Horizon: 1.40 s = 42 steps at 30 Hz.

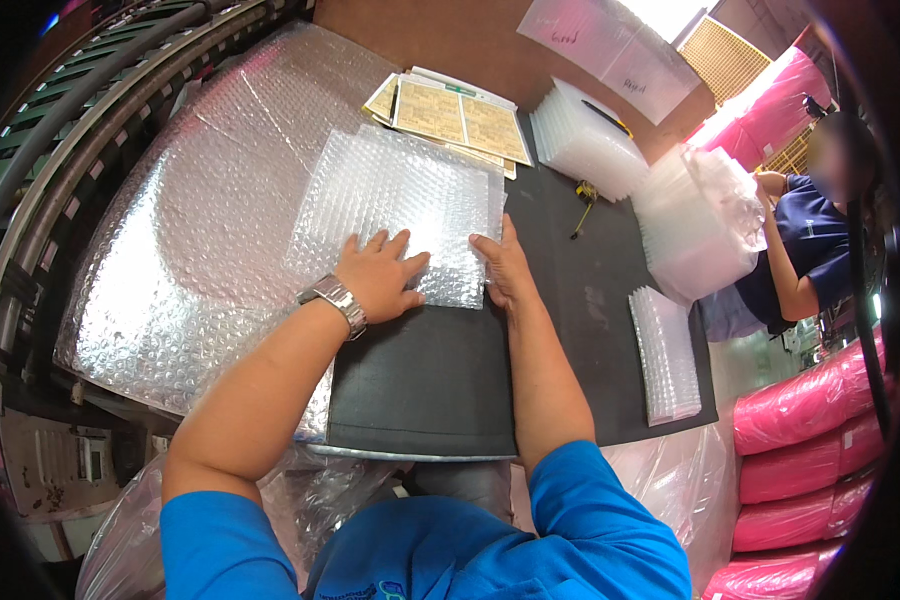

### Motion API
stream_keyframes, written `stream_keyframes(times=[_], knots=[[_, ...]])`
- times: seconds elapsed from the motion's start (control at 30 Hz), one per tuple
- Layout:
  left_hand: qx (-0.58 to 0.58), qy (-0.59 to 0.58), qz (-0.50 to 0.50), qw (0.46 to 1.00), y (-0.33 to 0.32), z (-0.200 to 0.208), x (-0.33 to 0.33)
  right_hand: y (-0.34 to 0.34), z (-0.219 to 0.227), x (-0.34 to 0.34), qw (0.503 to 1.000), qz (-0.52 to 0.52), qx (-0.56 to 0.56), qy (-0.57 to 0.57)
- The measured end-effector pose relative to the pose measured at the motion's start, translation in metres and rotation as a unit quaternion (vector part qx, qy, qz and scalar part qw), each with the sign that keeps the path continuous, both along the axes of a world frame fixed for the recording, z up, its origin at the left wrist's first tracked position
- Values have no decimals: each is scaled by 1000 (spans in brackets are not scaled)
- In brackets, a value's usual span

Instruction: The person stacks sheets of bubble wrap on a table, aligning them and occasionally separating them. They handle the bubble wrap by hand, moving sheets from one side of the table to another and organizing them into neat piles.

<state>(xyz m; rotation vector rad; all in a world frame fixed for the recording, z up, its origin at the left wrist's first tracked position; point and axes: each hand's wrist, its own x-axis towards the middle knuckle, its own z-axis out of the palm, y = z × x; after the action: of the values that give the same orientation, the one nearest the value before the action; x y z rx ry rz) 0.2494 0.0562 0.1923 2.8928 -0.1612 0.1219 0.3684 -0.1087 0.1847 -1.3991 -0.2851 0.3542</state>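
Note:
Clear bubble wrap sheets (400, 190) lie in a loose pile on the dark tabletop, partly over a large bubble wrap spread. My left hand (375, 278) rests flat on the near part of the pile, fingers spread. At the pile's right edge is my right hand (510, 268), its thumb over the top sheet and its other fingers along and below the edge; some of those fingertips are hidden. Just beyond the pile lie printed sheets (460, 115), tan and white, partly covered by the wrap.
The large bubble wrap (200, 200) covers the table's left side, beside metal rails (80, 150). Rightward are a stack of bubble wrap pieces (585, 140), a yellow tape measure (587, 192) and a smaller stack (665, 355). A co-worker (810, 230) handles white packaging; pink rolls (800, 455) stand below.

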Motion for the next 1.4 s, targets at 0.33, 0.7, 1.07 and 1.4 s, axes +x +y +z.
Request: stream_keyframes(times=[0.33,0.7,1.07,1.4], knots=[[-223,-238,-19,945,11,8,10,-4,-7,11,999,0,15,49],[-295,-286,-23,911,11,11,10,-6,-7,11,997,11,36,60],[-298,-281,-21,912,11,12,10,-6,-5,9,997,0,24,67],[-289,-287,-29,913,12,7,11,-8,-14,17,999,-6,12,53]])
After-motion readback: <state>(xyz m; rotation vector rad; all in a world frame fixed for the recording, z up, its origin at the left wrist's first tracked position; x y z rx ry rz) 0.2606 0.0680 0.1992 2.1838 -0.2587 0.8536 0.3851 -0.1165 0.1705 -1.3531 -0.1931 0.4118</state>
